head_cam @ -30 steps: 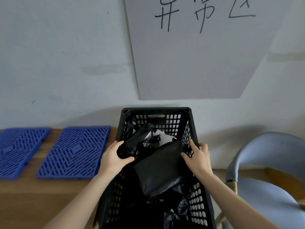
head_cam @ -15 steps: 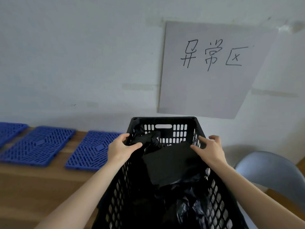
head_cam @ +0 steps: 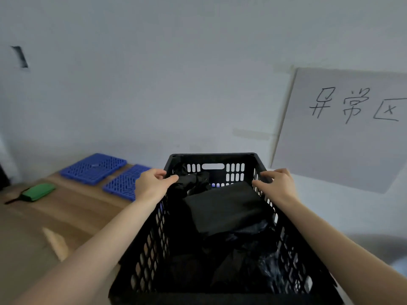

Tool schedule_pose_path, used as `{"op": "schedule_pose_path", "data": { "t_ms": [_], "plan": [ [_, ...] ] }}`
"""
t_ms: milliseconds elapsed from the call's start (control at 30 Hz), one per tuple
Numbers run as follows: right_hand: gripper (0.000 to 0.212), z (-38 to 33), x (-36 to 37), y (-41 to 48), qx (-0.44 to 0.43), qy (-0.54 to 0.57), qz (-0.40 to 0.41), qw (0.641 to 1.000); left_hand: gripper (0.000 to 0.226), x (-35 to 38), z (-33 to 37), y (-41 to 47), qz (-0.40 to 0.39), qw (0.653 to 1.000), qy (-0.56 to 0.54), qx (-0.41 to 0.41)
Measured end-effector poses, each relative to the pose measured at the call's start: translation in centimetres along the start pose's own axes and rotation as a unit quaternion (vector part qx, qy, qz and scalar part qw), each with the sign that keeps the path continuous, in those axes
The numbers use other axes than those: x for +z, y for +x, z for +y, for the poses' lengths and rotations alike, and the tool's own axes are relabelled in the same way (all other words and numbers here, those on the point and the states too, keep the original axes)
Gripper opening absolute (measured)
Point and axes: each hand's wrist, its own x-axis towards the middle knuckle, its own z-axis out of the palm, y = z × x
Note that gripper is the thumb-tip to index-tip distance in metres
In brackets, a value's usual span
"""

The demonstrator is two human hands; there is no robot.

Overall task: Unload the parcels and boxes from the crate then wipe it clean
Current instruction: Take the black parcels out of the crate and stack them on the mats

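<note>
Left grip [head_cam: 154,183] clamped on left rim of black crate [head_cam: 211,155], right grip [head_cam: 278,186] curled over right rim, black parcels [head_cam: 226,208] piled inside, crate held at desk [head_cam: 66,214] edge.

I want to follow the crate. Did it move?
Yes. The crate has gone left: it was under the paper sign, now it overlaps the blue mat.

My one camera sits on my head, looking forward and down, close over my left hand [head_cam: 154,183] and right hand [head_cam: 276,183], toward the wall [head_cam: 176,73] beyond them.
</note>
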Motion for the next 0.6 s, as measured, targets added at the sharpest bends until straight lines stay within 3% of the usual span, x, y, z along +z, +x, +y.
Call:
{"op": "schedule_pose_path", "data": {
  "t_ms": [333, 600],
  "plan": [
    [0.041, -11.8, 13.2, 2.2, -0.111, 0.06, -0.13, 0.984, 0.041, -13.2, -6.5, 3.6, 0.158, 0.984, 0.04, -0.069],
    [0.046, -19.9, 26.3, 5.6, -0.19, 0.06, -0.245, 0.949, 0.053, -18.6, -12.2, 6.5, 0.237, 0.959, 0.089, -0.128]
  ]
}}
